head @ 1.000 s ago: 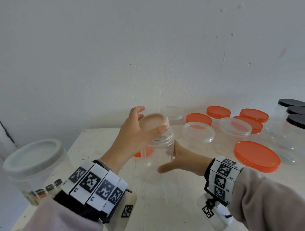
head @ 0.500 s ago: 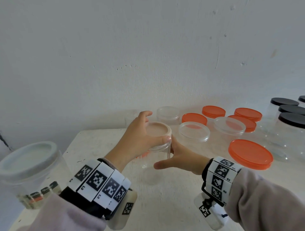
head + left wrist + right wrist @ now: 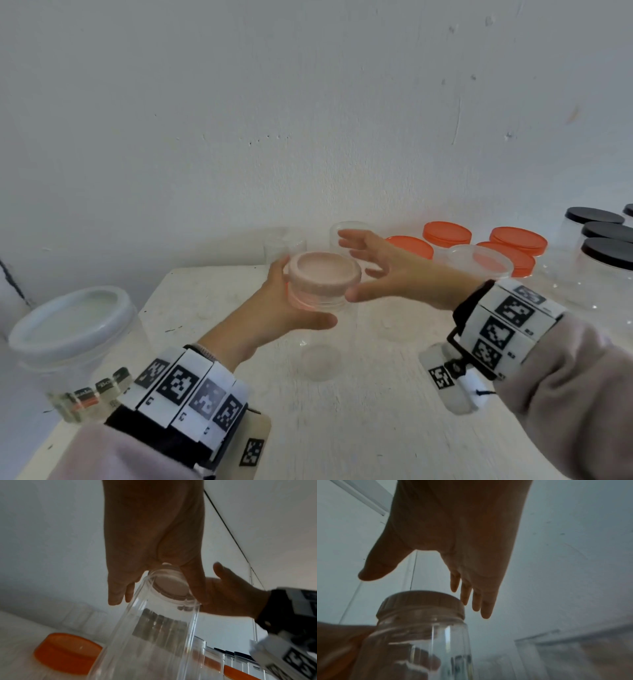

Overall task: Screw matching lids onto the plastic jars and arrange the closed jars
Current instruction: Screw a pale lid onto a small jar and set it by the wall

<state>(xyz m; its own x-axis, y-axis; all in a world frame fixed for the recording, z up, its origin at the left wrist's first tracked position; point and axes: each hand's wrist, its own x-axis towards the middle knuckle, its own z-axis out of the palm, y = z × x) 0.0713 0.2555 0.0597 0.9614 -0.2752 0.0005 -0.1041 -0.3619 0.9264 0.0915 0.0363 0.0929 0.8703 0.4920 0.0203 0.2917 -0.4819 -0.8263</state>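
Observation:
A tall clear plastic jar (image 3: 322, 342) sits mid-table with a pale pink lid (image 3: 323, 270) on its mouth. My left hand (image 3: 274, 308) grips the jar just under the lid, thumb in front and fingers behind. My right hand (image 3: 394, 274) hovers at the lid's right side, fingers spread and straight, its thumb tip close to the lid's rim. The right wrist view shows the lid (image 3: 421, 603) seated on the jar (image 3: 419, 649) below my open fingers (image 3: 476, 601). In the left wrist view the jar (image 3: 154, 635) leans across the frame. Whether its base touches the table (image 3: 359, 428) is unclear.
A large jar with a white lid (image 3: 68, 329) stands at the near left edge. Orange-lidded jars (image 3: 445, 233), a clear-lidded jar (image 3: 479, 260) and black-lidded jars (image 3: 606, 253) crowd the back right. A loose orange lid (image 3: 67, 653) lies behind the held jar. The wall is close behind.
My left hand dropped from the lid's top to the jar's neck. My right hand let go of the jar's side and rose, fingers spread, beside the lid. The lid is seated now.

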